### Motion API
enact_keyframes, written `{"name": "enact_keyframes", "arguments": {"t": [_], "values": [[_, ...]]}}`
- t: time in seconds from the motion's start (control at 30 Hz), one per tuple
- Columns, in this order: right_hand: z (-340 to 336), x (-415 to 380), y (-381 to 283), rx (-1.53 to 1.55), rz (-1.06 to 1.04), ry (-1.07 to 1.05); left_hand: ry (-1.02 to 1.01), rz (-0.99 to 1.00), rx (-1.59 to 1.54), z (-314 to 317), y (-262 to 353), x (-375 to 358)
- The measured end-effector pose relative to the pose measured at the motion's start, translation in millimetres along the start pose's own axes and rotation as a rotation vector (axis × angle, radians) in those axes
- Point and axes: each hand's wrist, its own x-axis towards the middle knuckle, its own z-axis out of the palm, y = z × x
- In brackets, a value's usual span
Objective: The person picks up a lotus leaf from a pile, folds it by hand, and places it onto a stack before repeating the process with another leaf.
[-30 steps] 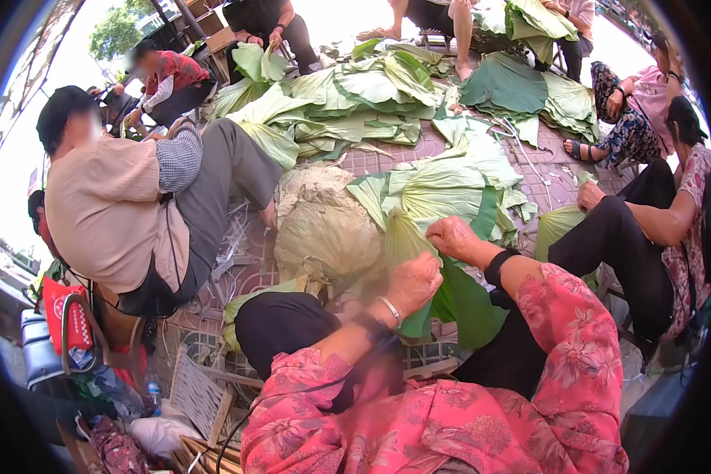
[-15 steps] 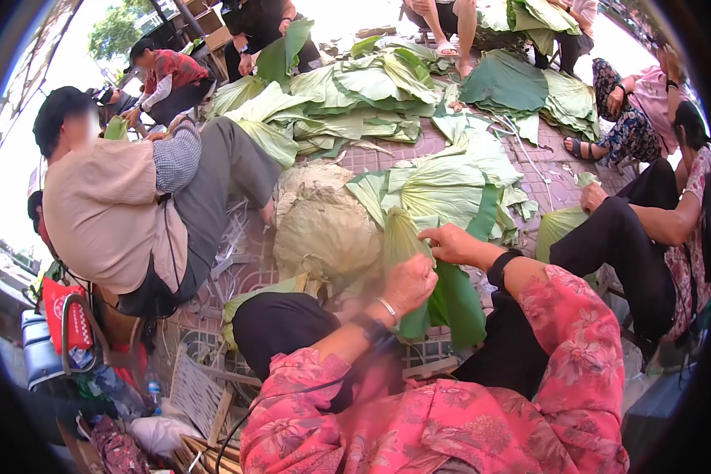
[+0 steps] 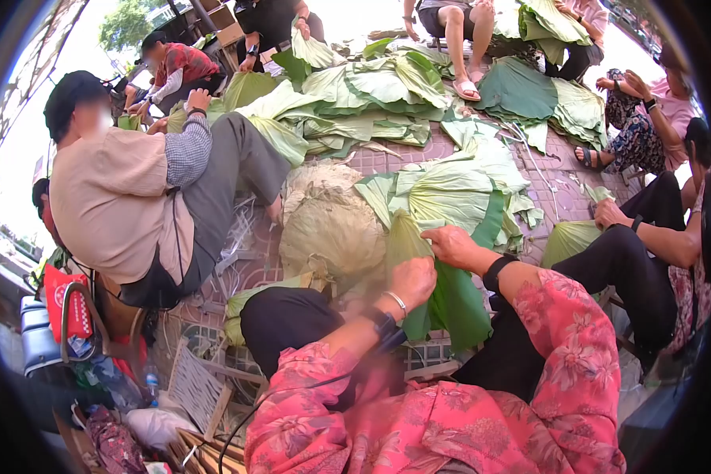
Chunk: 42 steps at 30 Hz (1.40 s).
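Between my knees hangs a large lotus leaf [image 3: 460,304], partly folded, its dark green side showing below and a paler fold standing above. My left hand [image 3: 413,284] is closed on its near left side, with the fingertips mostly turned away from view. At the upper edge my right hand [image 3: 453,246] pinches the leaf between thumb and fingers, just right of and above the left one. Just beyond my hands lies a spread of pale green lotus leaves [image 3: 442,193]. A dry, tan leaf pile [image 3: 332,237] sits left of them.
A person in a beige top [image 3: 130,201] sits close on the left. On the right, another person's hand [image 3: 611,213] holds a folded leaf [image 3: 569,241]. More leaf stacks [image 3: 371,87] cover the paving farther off. A woven stool [image 3: 201,387] and a blue container [image 3: 39,340] stand lower left.
The view has shifted slightly. My hands keep nearly the same hold on the leaf. At the back, a person's hand has raised a pale leaf; the person at left has lifted a hand.
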Motion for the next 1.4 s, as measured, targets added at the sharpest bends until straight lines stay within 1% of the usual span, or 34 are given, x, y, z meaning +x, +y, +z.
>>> {"name": "enact_keyframes", "arguments": {"t": [0.07, 0.17, 0.33, 0.47, 0.57, 0.67, 0.77, 0.83, 0.97, 1.07, 1.2, 1.27, 1.37, 1.4], "values": [[5, 1, 10, 0.013, -0.091, 0.022, 0.021, 0.028, -0.025, -1, 0, -3], [16, 2, 23, 0.044, -0.155, 0.068, 0.061, 0.050, -0.064, -1, 0, -4], [-5, 6, 13, 0.110, -0.059, -0.035, 0.060, 0.050, -0.136, 1, 2, -9], [-5, 4, 12, 0.144, -0.023, -0.079, 0.039, 0.115, -0.189, 8, -5, -11], [1, 4, 16, 0.097, -0.077, -0.017, 0.050, 0.160, -0.211, 11, -5, -12], [2, 7, 16, 0.124, -0.042, -0.055, 0.037, 0.168, -0.222, 9, -3, -11], [3, 9, 10, 0.043, 0.001, -0.019, 0.011, 0.178, -0.220, 7, -4, -12], [1, 9, 10, 0.055, -0.033, -0.060, -0.037, 0.168, -0.210, 8, -3, -14], [6, 6, 16, 0.001, -0.120, -0.081, -0.035, 0.218, -0.231, 6, -2, -18], [16, 4, 23, -0.022, -0.112, -0.111, -0.033, 0.235, -0.226, 5, -2, -18], [7, 1, 13, -0.065, -0.132, -0.216, -0.072, 0.217, -0.196, 4, 0, -20], [16, 0, 20, -0.039, -0.170, -0.233, -0.083, 0.219, -0.192, 4, 0, -23], [25, 0, 26, 0.031, -0.227, -0.158, -0.068, 0.264, -0.207, 6, 1, -23], [22, 0, 23, -0.020, -0.202, -0.198, -0.062, 0.270, -0.205, 9, -1, -23]]}}
